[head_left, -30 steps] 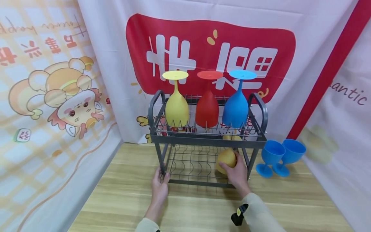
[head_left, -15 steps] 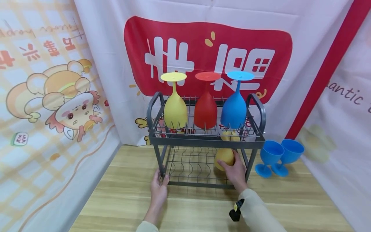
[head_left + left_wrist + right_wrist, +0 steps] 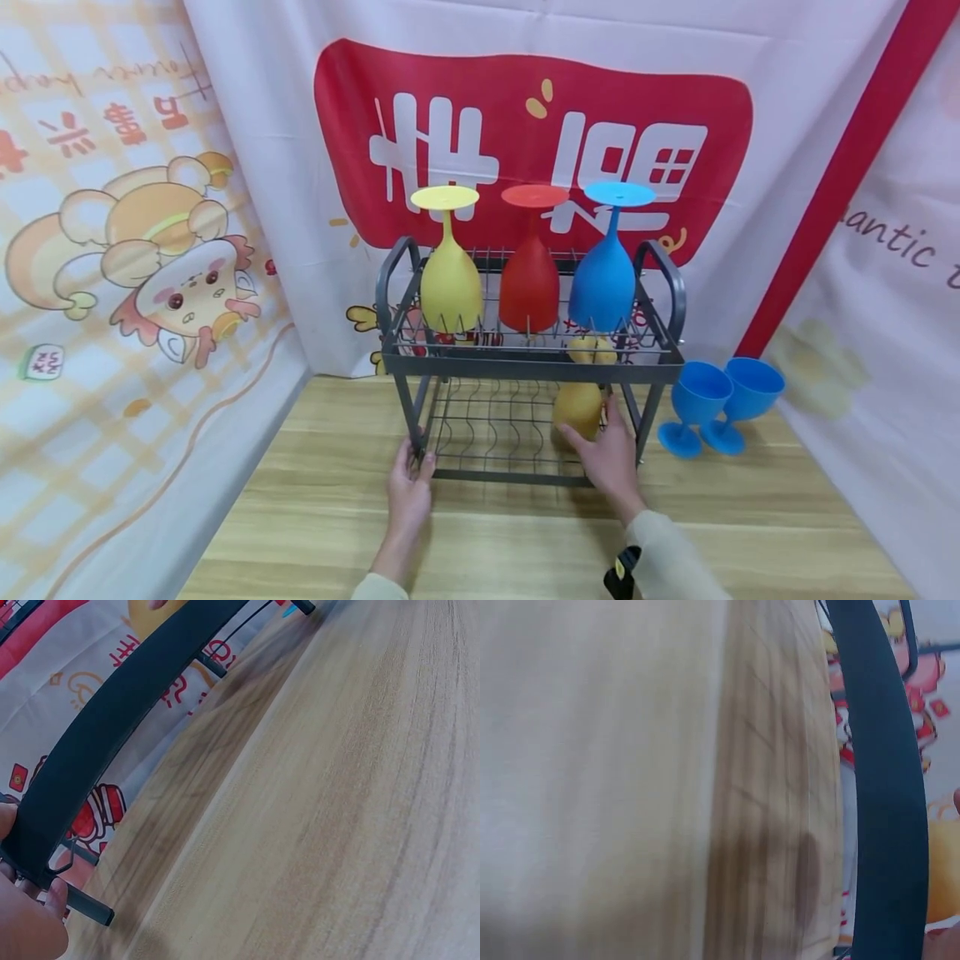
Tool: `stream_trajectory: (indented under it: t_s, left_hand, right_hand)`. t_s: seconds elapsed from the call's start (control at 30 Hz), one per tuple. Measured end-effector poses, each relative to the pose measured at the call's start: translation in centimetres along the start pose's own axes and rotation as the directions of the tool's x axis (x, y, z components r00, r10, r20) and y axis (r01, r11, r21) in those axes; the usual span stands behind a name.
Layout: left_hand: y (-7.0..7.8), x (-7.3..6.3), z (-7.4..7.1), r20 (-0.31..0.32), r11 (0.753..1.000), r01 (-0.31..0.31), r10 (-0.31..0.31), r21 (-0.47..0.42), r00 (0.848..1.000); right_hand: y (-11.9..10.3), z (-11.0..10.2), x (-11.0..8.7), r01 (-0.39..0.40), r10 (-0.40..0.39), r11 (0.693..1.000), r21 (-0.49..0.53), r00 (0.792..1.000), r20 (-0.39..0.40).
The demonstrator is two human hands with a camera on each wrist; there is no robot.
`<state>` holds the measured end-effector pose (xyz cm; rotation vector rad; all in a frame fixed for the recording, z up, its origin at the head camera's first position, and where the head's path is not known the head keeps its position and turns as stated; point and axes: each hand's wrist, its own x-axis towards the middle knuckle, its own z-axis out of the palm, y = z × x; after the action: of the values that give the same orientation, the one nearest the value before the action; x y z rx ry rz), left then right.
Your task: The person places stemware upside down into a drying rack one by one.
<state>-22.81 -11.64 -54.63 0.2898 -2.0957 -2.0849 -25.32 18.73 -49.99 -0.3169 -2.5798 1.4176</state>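
Observation:
A dark two-tier dish rack stands on the table. My left hand grips its front left lower corner; in the left wrist view, thumb and fingers close round the dark frame. On the lower tier at the right, a yellow goblet stands upside down, its upper part showing through the upper shelf. My right hand is beside this goblet, thumb overlapping its front and a straight finger just off its right side. Yellow, red and blue goblets sit upside down on the upper tier.
Two blue goblets stand upright on the wooden table right of the rack. A printed cloth hangs behind and along both sides. The rack's side handles rise at both ends.
The yellow goblet on the lower tier has gone from tilted to upright. My right hand has loosened and spread from it. My left hand keeps its hold on the rack.

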Motion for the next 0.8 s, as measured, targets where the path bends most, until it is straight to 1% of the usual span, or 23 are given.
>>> stream_trajectory:
  t_s: [0.17, 0.3, 0.37, 0.47, 0.6, 0.67, 0.8]
  left_hand:
    - [0.0, 0.2, -0.1, -0.01, 1.0, -0.001, 0.001, 0.008, 1.0]
    - [-0.1, 0.2, -0.1, -0.007, 1.0, -0.005, 0.005, 0.012, 1.0]
    - [0.0, 0.1, -0.1, -0.004, 1.0, -0.007, 0.007, 0.015, 1.0]
    - [0.0, 0.0, -0.1, -0.003, 1.0, -0.009, 0.009, 0.02, 1.0]
    - [0.0, 0.1, -0.1, -0.006, 1.0, -0.008, 0.008, 0.022, 1.0]
    - [0.0, 0.1, -0.2, -0.007, 1.0, -0.013, 0.013, 0.019, 1.0]
    - [-0.2, 0.1, -0.1, -0.006, 1.0, -0.013, 0.013, 0.009, 1.0]
  right_hand:
    - [-0.1, -1.1, -2.7, 0.026, -0.027, 0.999, 0.022, 0.999, 0.027]
    - [0.3, -2.7, -4.4, 0.059, -0.062, 0.997, 0.056, 0.997, 0.048]
    - [0.7, -3.7, -5.1, 0.078, -0.081, 0.995, 0.058, 0.996, 0.037]
    - [1.5, -5.1, -5.8, 0.108, -0.107, 0.992, 0.067, 0.994, -0.013]
    - [3.0, -7.0, -6.4, 0.135, -0.123, 0.987, 0.092, 0.984, -0.131]
    - [3.8, -7.8, -6.3, 0.133, -0.111, 0.984, 0.115, 0.977, -0.184]
    - [5.5, -9.2, -5.6, 0.075, -0.04, 0.987, 0.14, 0.969, -0.243]
